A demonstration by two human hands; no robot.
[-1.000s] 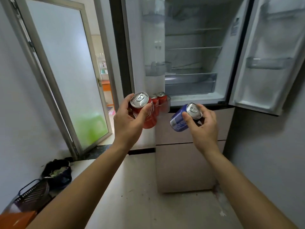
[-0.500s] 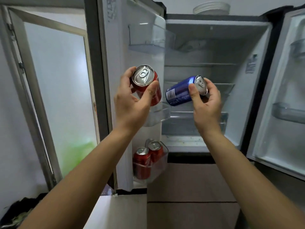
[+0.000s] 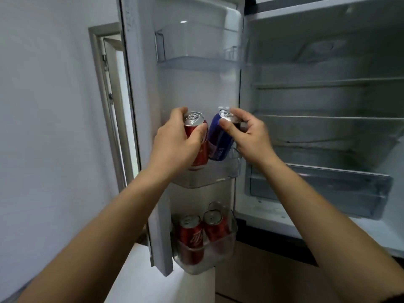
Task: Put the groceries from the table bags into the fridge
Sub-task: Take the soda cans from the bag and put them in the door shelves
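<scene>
While both cans were held over the middle door bin (image 3: 209,178), neither had been released. Head view, everything placed relative to that bin.

Left hand (image 3: 175,145): grip closed around the red can (image 3: 196,136), fingers wrapped round the body, can upright with its base already inside the bin at the hinge side. Right hand (image 3: 249,136): grip pinched on the top rim of the blue can (image 3: 219,141), can tilted, lower end dipping into the bin just beside the red one; the two looked touching or near it, couldn't confirm.

Change from a second ago: the cans were out in front of the fridge, well off the door, blue one lying nearly sideways. Half a second ago they were raised level with the door shelves but not in any. Now both had dropped into the middle bin and the blue one had swung most of the way upright. The view had also closed in on the door.

Below the bin, the bottom door bin (image 3: 205,256) already carried three red cans (image 3: 192,237). Above it, the top door bin (image 3: 196,62) was bare. Main shelves to the right looked unstocked.

Judgement: placement nearly done for this pair; the blue can needs straightening before letting go, or it may tip against the red one.
</scene>
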